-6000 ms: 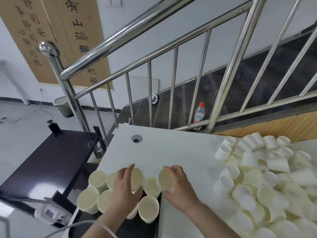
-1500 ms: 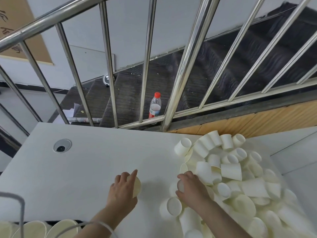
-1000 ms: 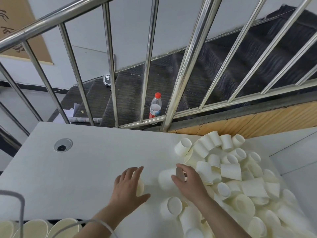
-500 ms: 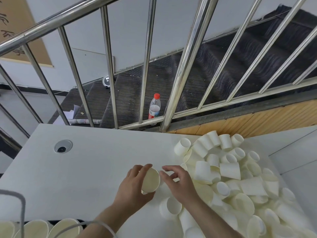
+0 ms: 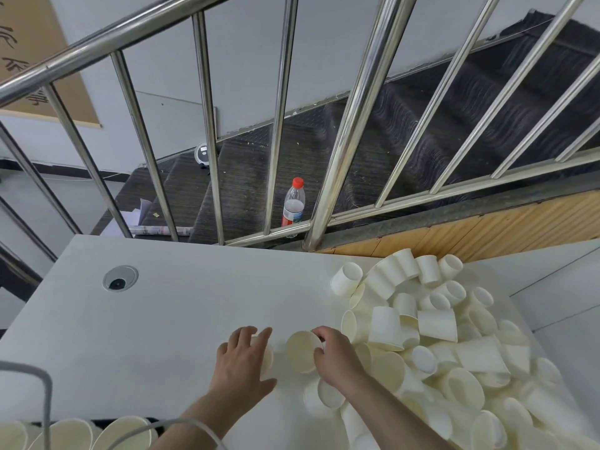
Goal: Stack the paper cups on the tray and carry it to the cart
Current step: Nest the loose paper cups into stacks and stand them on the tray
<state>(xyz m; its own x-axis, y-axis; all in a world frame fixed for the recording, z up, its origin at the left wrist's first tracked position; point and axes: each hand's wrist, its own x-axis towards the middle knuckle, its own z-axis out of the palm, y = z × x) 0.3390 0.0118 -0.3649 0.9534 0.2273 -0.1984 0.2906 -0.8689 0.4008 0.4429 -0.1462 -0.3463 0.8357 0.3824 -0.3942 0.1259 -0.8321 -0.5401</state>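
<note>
A big pile of white paper cups [image 5: 431, 326] lies tumbled on the right of the white table [image 5: 168, 306]. My right hand [image 5: 334, 355] grips one paper cup [image 5: 300, 350] at the pile's left edge, its open mouth turned toward me. My left hand [image 5: 243, 358] lies over a second cup [image 5: 268, 355] just left of it, fingers wrapped round it; most of that cup is hidden under the hand. At the bottom left, several upright cups [image 5: 120, 433] show in a row; the tray under them is out of view.
A steel stair railing [image 5: 350, 125] runs along the table's far edge, with dark stairs and a red-capped plastic bottle [image 5: 293, 203] behind it. A cable grommet [image 5: 119, 278] sits in the table's left part. A grey cord [image 5: 45, 394] crosses the bottom left corner.
Six seconds ago both hands were at the tray cups; they then moved right to the pile. In the last half second the hands drew apart, each holding a separate cup.
</note>
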